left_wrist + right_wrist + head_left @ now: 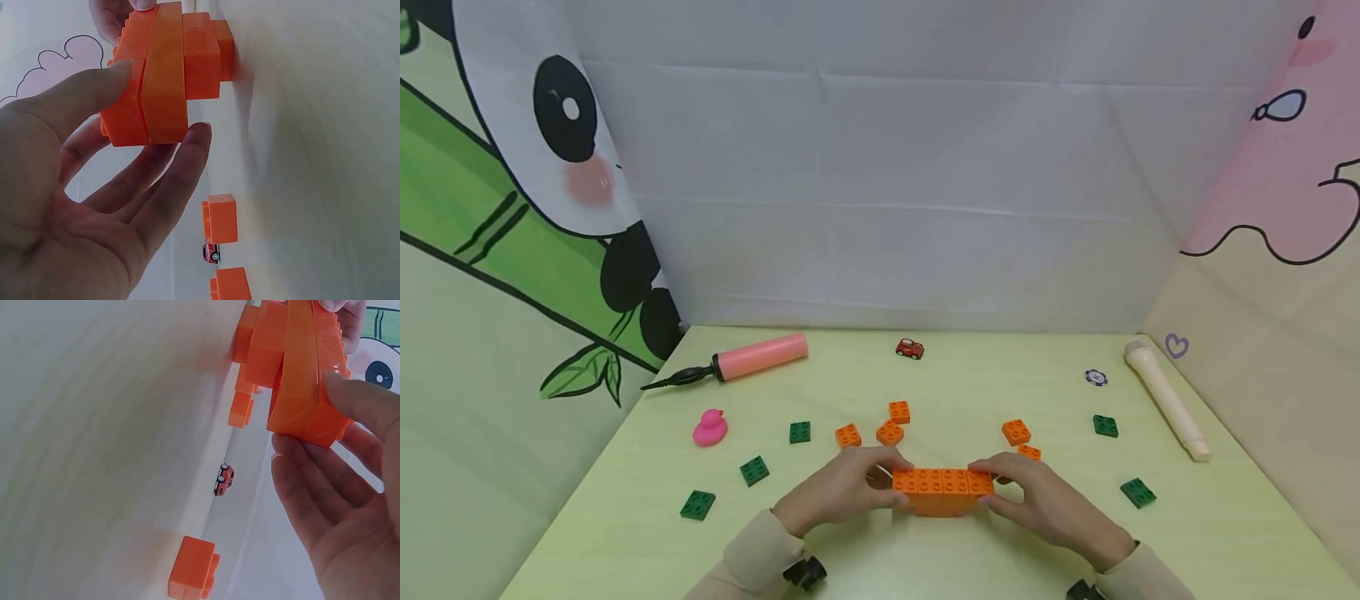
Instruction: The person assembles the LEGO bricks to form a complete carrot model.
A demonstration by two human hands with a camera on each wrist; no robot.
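An orange building-block assembly (943,492) stands on the table in front of me, its studded top wider than the narrower layers below. My left hand (850,487) grips its left end between thumb and fingers. At the opposite end my right hand (1037,504) holds it the same way. The left wrist view shows the stepped layers of the block assembly (165,81) with the left thumb on the top layer. In the right wrist view the right thumb presses the near end of the block assembly (306,381), and the fingers lie behind it.
Loose orange blocks (890,432) lie behind the hands, with more orange blocks (1016,432) to the right. Several green blocks (755,471) flank both sides. Around them are a pink duck (710,427), pink pump (763,357), red toy car (910,348), poker chip (1096,377) and cream tube (1168,402).
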